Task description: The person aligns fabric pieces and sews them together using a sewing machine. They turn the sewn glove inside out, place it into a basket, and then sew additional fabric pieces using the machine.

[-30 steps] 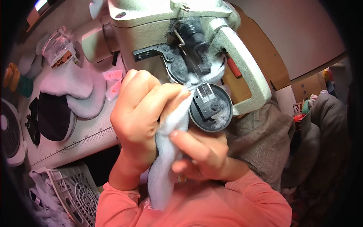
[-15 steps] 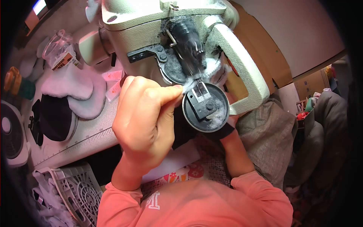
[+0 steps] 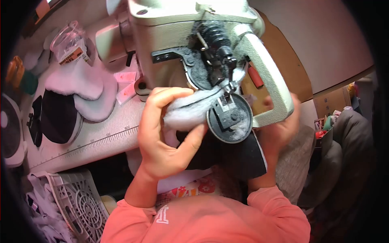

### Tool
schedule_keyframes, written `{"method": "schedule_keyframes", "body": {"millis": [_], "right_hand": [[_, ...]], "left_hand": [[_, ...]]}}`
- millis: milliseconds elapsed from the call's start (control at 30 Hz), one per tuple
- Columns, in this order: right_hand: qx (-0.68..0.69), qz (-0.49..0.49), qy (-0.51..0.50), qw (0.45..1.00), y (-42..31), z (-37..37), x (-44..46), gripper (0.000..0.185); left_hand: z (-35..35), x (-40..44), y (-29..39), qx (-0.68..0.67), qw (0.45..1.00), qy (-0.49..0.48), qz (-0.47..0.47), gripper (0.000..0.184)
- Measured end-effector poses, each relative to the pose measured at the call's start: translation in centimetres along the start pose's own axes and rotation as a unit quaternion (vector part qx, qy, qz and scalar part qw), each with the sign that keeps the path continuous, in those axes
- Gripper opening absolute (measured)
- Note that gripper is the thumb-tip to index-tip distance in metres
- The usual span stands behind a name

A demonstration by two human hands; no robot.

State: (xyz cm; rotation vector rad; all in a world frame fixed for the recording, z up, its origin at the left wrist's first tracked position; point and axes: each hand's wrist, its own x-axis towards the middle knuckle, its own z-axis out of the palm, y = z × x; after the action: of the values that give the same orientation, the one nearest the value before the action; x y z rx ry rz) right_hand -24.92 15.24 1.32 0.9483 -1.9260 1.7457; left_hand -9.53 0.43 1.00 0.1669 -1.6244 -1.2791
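Note:
My left hand curves around a white fluffy fleece piece, fingers above it and thumb below. The fleece runs to the right into a sewing machine, at the toothed feed disc under the needle parts. Black cloth with a pale edge hangs beneath the disc; whether it belongs to the same piece, I cannot tell. On the right, my right hand is beside the machine's curved arm. It is blurred and partly behind that arm, and its fingers are not clear.
White fleece pieces and a black insole-shaped piece lie on the table at left, near a printed ruler. A plastic crate stands below the table edge. Grey sacking is at right.
My left hand has gone from a pinch by the disc to a wider hold around the fleece. My right hand has moved up and right from behind the disc. More black cloth shows.

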Motion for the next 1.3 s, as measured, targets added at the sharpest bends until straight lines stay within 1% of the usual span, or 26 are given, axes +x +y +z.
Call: {"method": "schedule_keyframes", "body": {"millis": [67, 133, 200, 233, 267, 333, 400, 433, 467, 533, 567, 600, 633, 667, 733, 767, 833, 900, 933, 1000, 1033, 1067, 1133, 1167, 1233, 1300], "right_hand": [[-0.033, -0.118, 0.041, 0.992, -3.3, 0.2, 1.6, 0.022], [-0.010, -0.238, -0.001, 0.971, -5.8, 0.4, 2.9, 0.017], [-0.062, -0.369, -0.137, 0.917, -8.2, 0.5, 4.6, 0.019], [-0.113, -0.411, -0.227, 0.875, -10.0, 0.6, 5.8, 0.022], [-0.162, -0.447, -0.314, 0.822, -11.3, 1.0, 6.9, 0.026], [-0.179, -0.481, -0.402, 0.758, -12.2, 3.0, 8.0, 0.034], [-0.159, -0.442, -0.452, 0.758, -11.8, 5.1, 7.2, 0.041], [-0.161, -0.368, -0.480, 0.780, -12.3, 5.8, 6.5, 0.036], [-0.167, -0.369, -0.484, 0.776, -12.3, 5.9, 6.6, 0.036], [-0.151, -0.401, -0.518, 0.740, -12.1, 6.4, 7.0, 0.028], [-0.139, -0.426, -0.504, 0.739, -12.2, 6.5, 7.3, 0.024], [-0.142, -0.426, -0.508, 0.735, -12.2, 6.4, 7.4, 0.024], [-0.128, -0.411, -0.518, 0.739, -12.3, 6.2, 7.6, 0.025], [-0.114, -0.396, -0.527, 0.743, -12.3, 6.0, 7.8, 0.026], [-0.133, -0.379, -0.552, 0.730, -12.8, 6.0, 8.2, 0.022], [-0.118, -0.385, -0.561, 0.723, -12.6, 6.2, 8.3, 0.025], [-0.105, -0.391, -0.570, 0.715, -12.8, 6.4, 8.4, 0.028], [-0.229, -0.410, -0.525, 0.710, -13.7, 6.7, 8.4, 0.042], [-0.229, -0.410, -0.526, 0.709, -13.7, 6.8, 8.5, 0.042], [-0.229, -0.404, -0.546, 0.697, -13.6, 7.2, 8.9, 0.052], [-0.226, -0.390, -0.544, 0.707, -13.7, 7.4, 8.7, 0.040], [-0.226, -0.391, -0.546, 0.706, -13.5, 7.5, 8.8, 0.040], [-0.234, -0.415, -0.551, 0.685, -13.0, 7.6, 9.2, 0.028], [-0.234, -0.416, -0.552, 0.684, -13.1, 7.7, 9.1, 0.028], [-0.235, -0.371, -0.550, 0.710, -13.4, 7.8, 8.8, 0.024], [-0.234, -0.358, -0.546, 0.720, -13.3, 7.9, 8.6, 0.023]], "left_hand": [[0.5, -0.7, -0.9, -0.164, 0.985, 0.005, -0.049, 0.039], [0.0, -0.9, -1.8, -0.183, 0.981, 0.006, -0.065, 0.036], [-0.2, -1.2, -3.0, -0.134, 0.990, -0.026, -0.021, 0.034], [-0.1, -1.3, -3.0, -0.138, 0.990, -0.010, -0.022, 0.023], [0.1, -1.3, -3.0, -0.147, 0.989, -0.003, -0.022, 0.023], [0.3, -1.1, -3.0, -0.137, 0.990, 0.017, 0.019, 0.020], [0.6, -0.8, -2.7, -0.138, 0.989, 0.045, 0.008, 0.016], [0.7, -0.8, -2.8, -0.128, 0.990, 0.055, 0.021, 0.016], [0.7, -0.7, -2.8, -0.117, 0.990, 0.065, 0.033, 0.016], [0.9, -0.5, -3.3, -0.124, 0.989, 0.073, 0.041, 0.018], [1.1, -0.5, -3.6, -0.155, 0.984, 0.078, 0.041, 0.018], [1.3, -0.5, -3.8, -0.186, 0.978, 0.084, 0.041, 0.018], [1.4, -0.6, -3.7, -0.212, 0.973, 0.085, 0.019, 0.018], [1.3, -0.6, -3.7, -0.216, 0.972, 0.090, 0.019, 0.018], [1.1, -0.6, -3.8, -0.200, 0.977, 0.071, -0.010, 0.017], [1.1, -0.6, -3.7, -0.216, 0.972, 0.078, -0.038, 0.018], [1.2, -0.5, -3.4, -0.216, 0.971, 0.092, -0.046, 0.019], [1.3, -0.4, -3.4, -0.214, 0.970, 0.106, -0.054, 0.019], [1.4, -0.5, -3.4, -0.219, 0.969, 0.100, -0.048, 0.021], [1.4, -0.6, -3.6, -0.228, 0.969, 0.089, -0.036, 0.027], [1.5, -0.5, -3.3, -0.244, 0.963, 0.103, -0.050, 0.028], [1.3, -0.3, -3.0, -0.245, 0.963, 0.104, -0.050, 0.028], [0.7, 0.1, -2.4, -0.239, 0.963, 0.101, -0.074, 0.021], [0.7, 0.3, -2.5, -0.239, 0.963, 0.103, -0.074, 0.021], [0.7, 0.6, -2.8, -0.238, 0.964, 0.111, -0.047, 0.012], [0.8, 0.7, -2.9, -0.238, 0.964, 0.112, -0.050, 0.008]]}}
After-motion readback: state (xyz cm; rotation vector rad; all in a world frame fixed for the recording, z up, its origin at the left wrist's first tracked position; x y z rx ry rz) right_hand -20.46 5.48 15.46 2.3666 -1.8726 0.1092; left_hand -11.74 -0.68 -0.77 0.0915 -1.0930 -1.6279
